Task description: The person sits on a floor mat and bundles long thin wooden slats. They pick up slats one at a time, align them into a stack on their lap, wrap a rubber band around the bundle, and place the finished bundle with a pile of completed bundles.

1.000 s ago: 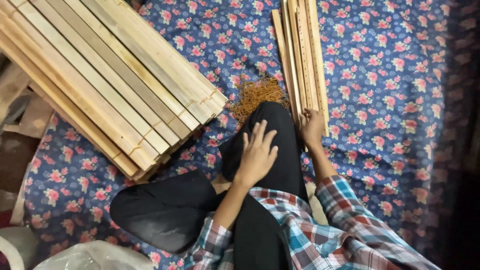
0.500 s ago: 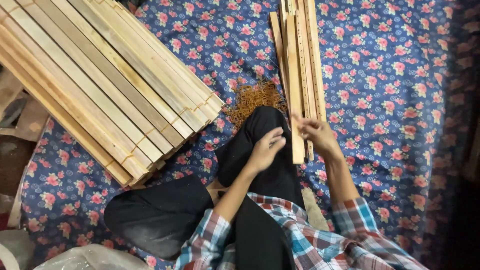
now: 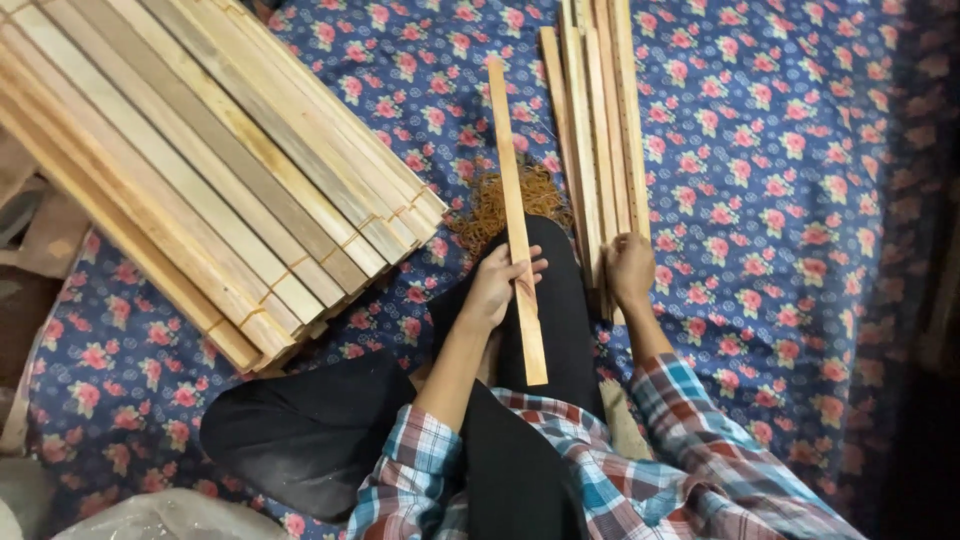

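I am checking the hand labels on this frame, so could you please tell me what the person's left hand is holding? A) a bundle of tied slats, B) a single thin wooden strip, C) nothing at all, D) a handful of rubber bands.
B: the left hand has its grip on a single thin wooden strip lying across the knee, while the right hand rests on the loose strips on the floral cloth.

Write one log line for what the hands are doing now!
left hand: holds wooden slat | right hand: on loose slats | rubber bands: by knee
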